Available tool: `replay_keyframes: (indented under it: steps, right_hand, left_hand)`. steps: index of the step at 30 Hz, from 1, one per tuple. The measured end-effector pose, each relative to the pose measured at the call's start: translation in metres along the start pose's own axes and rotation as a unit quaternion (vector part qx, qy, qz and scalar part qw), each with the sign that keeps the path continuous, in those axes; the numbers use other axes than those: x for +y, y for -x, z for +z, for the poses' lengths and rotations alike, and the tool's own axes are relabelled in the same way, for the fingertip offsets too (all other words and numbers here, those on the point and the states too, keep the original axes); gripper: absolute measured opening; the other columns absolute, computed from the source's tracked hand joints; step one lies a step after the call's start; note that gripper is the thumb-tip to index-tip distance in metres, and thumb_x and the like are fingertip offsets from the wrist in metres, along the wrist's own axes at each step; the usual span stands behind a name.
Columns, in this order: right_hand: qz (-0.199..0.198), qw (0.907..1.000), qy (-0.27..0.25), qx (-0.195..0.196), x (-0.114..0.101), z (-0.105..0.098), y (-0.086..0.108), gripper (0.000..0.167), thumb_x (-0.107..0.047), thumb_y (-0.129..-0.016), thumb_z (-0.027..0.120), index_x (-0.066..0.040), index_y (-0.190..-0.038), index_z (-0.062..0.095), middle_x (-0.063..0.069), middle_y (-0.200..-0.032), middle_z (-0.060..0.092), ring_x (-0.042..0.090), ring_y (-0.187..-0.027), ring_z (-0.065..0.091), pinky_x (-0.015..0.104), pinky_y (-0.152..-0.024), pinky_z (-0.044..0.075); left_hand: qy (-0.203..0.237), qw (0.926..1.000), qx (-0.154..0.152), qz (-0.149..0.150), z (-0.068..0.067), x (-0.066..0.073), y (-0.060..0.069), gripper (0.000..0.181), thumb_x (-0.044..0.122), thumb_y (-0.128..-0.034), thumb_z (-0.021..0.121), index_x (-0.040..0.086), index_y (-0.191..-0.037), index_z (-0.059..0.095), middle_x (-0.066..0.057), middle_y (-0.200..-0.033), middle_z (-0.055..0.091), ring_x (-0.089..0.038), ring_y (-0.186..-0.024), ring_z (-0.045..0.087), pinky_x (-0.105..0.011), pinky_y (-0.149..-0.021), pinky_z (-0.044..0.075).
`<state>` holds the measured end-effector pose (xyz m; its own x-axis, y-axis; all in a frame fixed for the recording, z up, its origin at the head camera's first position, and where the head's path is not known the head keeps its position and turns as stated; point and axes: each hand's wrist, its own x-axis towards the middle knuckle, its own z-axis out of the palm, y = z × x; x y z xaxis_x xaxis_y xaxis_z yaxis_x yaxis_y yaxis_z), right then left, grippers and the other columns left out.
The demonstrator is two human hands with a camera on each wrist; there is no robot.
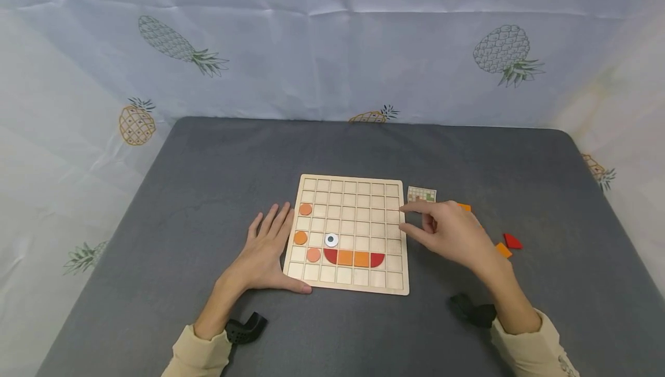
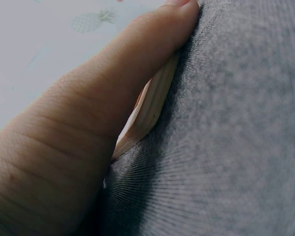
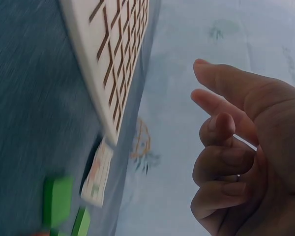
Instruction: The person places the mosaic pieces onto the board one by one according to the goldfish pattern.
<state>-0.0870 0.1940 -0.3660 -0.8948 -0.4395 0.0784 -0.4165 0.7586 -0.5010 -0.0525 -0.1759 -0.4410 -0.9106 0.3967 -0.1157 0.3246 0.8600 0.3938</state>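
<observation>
A wooden grid board lies on the table with flat colored pieces on its left and lower part. There, orange squares sit between two red quarter-round pieces, below a white eye disc. Toward the left edge are orange discs and a salmon disc. My left hand rests with straight fingers along the board's left edge, its thumb at the near corner. Over the right edge hovers my right hand, thumb and index finger apart with nothing between them; the other fingers are bent.
A small printed card lies off the board's far right side, partly behind the right hand. Loose orange and red pieces lie farther right. Green blocks show in the right wrist view. The grey table meets a pineapple-print curtain.
</observation>
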Motion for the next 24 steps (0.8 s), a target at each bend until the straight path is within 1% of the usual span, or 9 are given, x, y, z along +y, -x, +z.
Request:
replay_keyframes:
  steps: [4, 7, 10, 13, 15, 20, 22, 24]
  right_hand:
    - [0.011, 0.9998, 0.010, 0.013, 0.014, -0.009, 0.013, 0.030, -0.024, -0.089, 0.080, -0.017, -0.117, 0.077, -0.014, -0.053, 0.041, -0.002, -0.046, 0.031, 0.020, -0.046, 0.027]
    - [0.017, 0.9996, 0.009, 0.020, 0.024, -0.014, 0.021, 0.032, -0.023, -0.088, 0.081, -0.016, -0.119, 0.077, -0.015, -0.053, 0.041, -0.002, -0.043, 0.032, 0.020, -0.046, 0.030]
    - [0.019, 0.9997, -0.002, 0.017, 0.031, -0.017, 0.028, 0.031, -0.023, -0.089, 0.081, -0.015, -0.118, 0.076, -0.015, -0.054, 0.045, -0.002, -0.043, 0.036, 0.021, -0.048, 0.035]
    - [0.031, 0.9994, -0.012, 0.008, 0.040, -0.020, 0.036, 0.032, -0.025, -0.089, 0.080, -0.013, -0.119, 0.075, -0.015, -0.056, 0.047, -0.002, -0.045, 0.039, 0.022, -0.048, 0.036]
    - [0.044, 0.9990, -0.011, -0.001, 0.046, -0.023, 0.042, 0.033, -0.025, -0.089, 0.081, -0.012, -0.119, 0.075, -0.013, -0.057, 0.047, -0.001, -0.046, 0.039, 0.022, -0.047, 0.035]
    - [0.081, 0.9962, 0.010, -0.031, 0.063, -0.026, 0.057, 0.039, -0.027, -0.086, 0.083, -0.009, -0.120, 0.075, -0.010, -0.059, 0.047, 0.000, -0.049, 0.036, 0.022, -0.047, 0.030]
    - [0.086, 0.9954, 0.016, -0.039, 0.069, -0.025, 0.063, 0.042, -0.028, -0.085, 0.083, -0.008, -0.121, 0.075, -0.011, -0.059, 0.047, -0.001, -0.049, 0.036, 0.022, -0.048, 0.030]
    - [0.083, 0.9954, 0.020, -0.044, 0.074, -0.023, 0.067, 0.041, -0.029, -0.085, 0.084, -0.009, -0.119, 0.075, -0.012, -0.059, 0.045, -0.002, -0.050, 0.035, 0.021, -0.048, 0.029]
  left_hand:
    - [-0.001, 1.0000, -0.002, -0.001, 0.000, 0.000, 0.000, 0.154, 0.079, -0.0538, 0.082, 0.008, -0.166, 0.005, -0.014, -0.174, 0.003, -0.038, -0.161, 0.000, -0.064, -0.125, 0.001]
    - [-0.002, 1.0000, -0.001, -0.002, 0.000, 0.000, 0.000, 0.154, 0.079, -0.0536, 0.082, 0.008, -0.166, 0.005, -0.014, -0.174, 0.004, -0.038, -0.161, 0.000, -0.064, -0.125, 0.001]
    - [0.000, 1.0000, -0.001, -0.003, 0.000, 0.000, 0.000, 0.153, 0.079, -0.0538, 0.083, 0.007, -0.166, 0.006, -0.014, -0.174, 0.004, -0.038, -0.161, 0.000, -0.064, -0.125, 0.001]
    - [0.005, 1.0000, -0.001, 0.000, 0.001, 0.000, 0.000, 0.153, 0.078, -0.0542, 0.083, 0.007, -0.166, 0.005, -0.014, -0.174, 0.004, -0.039, -0.161, 0.000, -0.064, -0.125, 0.001]
    - [0.006, 1.0000, -0.001, 0.001, 0.001, 0.000, 0.000, 0.153, 0.078, -0.0544, 0.083, 0.008, -0.166, 0.005, -0.014, -0.174, 0.003, -0.039, -0.161, 0.000, -0.064, -0.125, 0.001]
    - [0.003, 1.0000, 0.000, 0.001, 0.001, 0.000, 0.000, 0.153, 0.079, -0.0541, 0.082, 0.008, -0.166, 0.005, -0.014, -0.174, 0.004, -0.039, -0.161, 0.000, -0.064, -0.125, 0.001]
    - [0.003, 1.0000, 0.001, 0.001, 0.000, 0.001, 0.000, 0.153, 0.078, -0.0538, 0.083, 0.008, -0.166, 0.005, -0.014, -0.174, 0.004, -0.039, -0.161, 0.000, -0.064, -0.125, 0.001]
    - [0.004, 1.0000, 0.001, 0.001, 0.000, 0.001, 0.001, 0.153, 0.078, -0.0536, 0.083, 0.008, -0.166, 0.005, -0.014, -0.174, 0.004, -0.039, -0.161, 0.000, -0.064, -0.125, 0.001]
